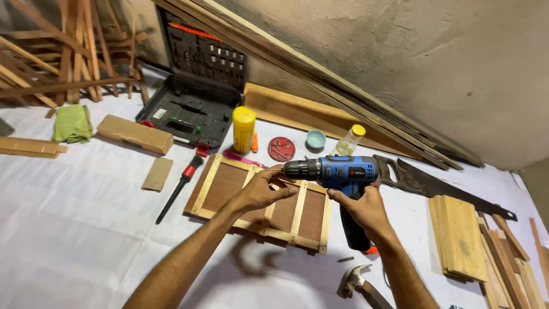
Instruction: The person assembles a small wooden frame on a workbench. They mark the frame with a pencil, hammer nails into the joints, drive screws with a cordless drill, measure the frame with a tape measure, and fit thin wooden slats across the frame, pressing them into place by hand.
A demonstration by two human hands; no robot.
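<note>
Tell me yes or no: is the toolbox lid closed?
No, the toolbox lies open by the wall, its lid propped up and showing rows of bits.

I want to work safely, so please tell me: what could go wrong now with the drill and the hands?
1. The left hand holds its fingers at the chuck and bit of the blue drill; if the right hand squeezed the trigger, they might get caught.
2. The drill hangs in the air above the wooden frame; a slip could drop it there.
3. The hand saw lies close by the right forearm, teeth exposed.
</note>
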